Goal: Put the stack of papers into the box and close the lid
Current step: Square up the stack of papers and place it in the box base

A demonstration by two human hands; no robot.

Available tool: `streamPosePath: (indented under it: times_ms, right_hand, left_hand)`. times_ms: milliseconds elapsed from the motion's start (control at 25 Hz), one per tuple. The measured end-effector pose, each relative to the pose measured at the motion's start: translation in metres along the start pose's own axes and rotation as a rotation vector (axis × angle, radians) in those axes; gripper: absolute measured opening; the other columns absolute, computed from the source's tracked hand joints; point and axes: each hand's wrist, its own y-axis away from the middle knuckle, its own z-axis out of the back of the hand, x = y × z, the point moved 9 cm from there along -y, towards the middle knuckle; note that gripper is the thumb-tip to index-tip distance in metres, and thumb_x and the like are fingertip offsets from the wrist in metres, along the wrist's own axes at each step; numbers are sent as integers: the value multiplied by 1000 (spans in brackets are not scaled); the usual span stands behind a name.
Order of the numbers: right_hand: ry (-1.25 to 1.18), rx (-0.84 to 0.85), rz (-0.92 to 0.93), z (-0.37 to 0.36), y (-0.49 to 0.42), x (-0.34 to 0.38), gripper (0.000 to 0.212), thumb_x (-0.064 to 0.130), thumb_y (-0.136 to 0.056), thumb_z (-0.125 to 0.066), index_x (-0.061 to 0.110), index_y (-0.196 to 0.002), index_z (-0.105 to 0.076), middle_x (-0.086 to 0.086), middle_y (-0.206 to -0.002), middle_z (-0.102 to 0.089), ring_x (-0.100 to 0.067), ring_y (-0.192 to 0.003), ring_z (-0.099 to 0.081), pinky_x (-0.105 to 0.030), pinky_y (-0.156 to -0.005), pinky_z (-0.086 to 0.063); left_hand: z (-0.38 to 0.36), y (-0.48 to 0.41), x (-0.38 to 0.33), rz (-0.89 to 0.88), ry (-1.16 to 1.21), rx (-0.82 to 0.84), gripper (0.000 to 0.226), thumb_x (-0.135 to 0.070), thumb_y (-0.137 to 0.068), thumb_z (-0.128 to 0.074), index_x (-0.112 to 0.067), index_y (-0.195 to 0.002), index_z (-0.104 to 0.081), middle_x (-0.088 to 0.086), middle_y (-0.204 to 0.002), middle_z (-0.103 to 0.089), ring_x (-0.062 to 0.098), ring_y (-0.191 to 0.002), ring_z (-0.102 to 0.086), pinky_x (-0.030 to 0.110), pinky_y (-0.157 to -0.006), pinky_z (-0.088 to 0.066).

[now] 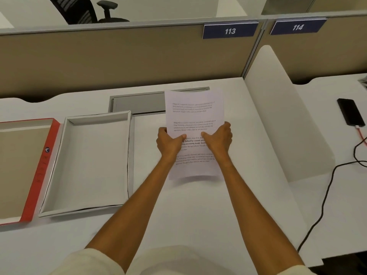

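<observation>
Left hand (171, 142): grips the left edge of the stack of papers (194, 124), thumb laid across the printed face, remaining fingers hidden behind the sheets.
Right hand (218, 138): grips the right edge of the same stack, thumb on the printed face, fingers wrapped behind.
Stack of papers: held between both hands above the desk (198, 215), printed side toward the camera, long edge running away from the person; a soft shadow lies on the desk under its near edge. Several blocks of text are visible, too blurred to read.
Stack position: to the right of the box, apart from it, not yet inside.
Box (87, 210): white, shallow, open on top, interior empty; rests flat on the desk left of the hands.
Lid (42, 165): red sides, brown inner face turned upward; lies just beside the left wall of the box, partly cut off by the frame edge. Whether the two touch cannot be told.
Cable hatch (137, 103): grey rectangular panel set into the desk beyond the box; its right part is covered by the raised stack.
Partition (119, 56): beige panel behind the desk, carrying blue number plates 113 (230, 31) and 114 (297, 27).
Side divider (278, 116): white panel along the right edge of the desk.
Phone (350, 112): black, on the neighbouring desk, well apart from the hands, with a cable (325, 197) plugged in.
Office chair (83, 8): black, beyond the partition.
</observation>
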Motion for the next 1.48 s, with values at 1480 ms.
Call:
streamPosePath:
  times_ms: [1480]
  right_hand:
    - [-623,-82,220,14,37,-7,86,40,-61,-90,48,-123,-31,35,-111,-49,7,-107,-56,-5,-78,-51]
  left_hand:
    - [27,16,-22,-388,275,33,66,-28,-67,-87,-38,-114,-42,-26,-104,-56,3,-92,-62,1,-72,-48]
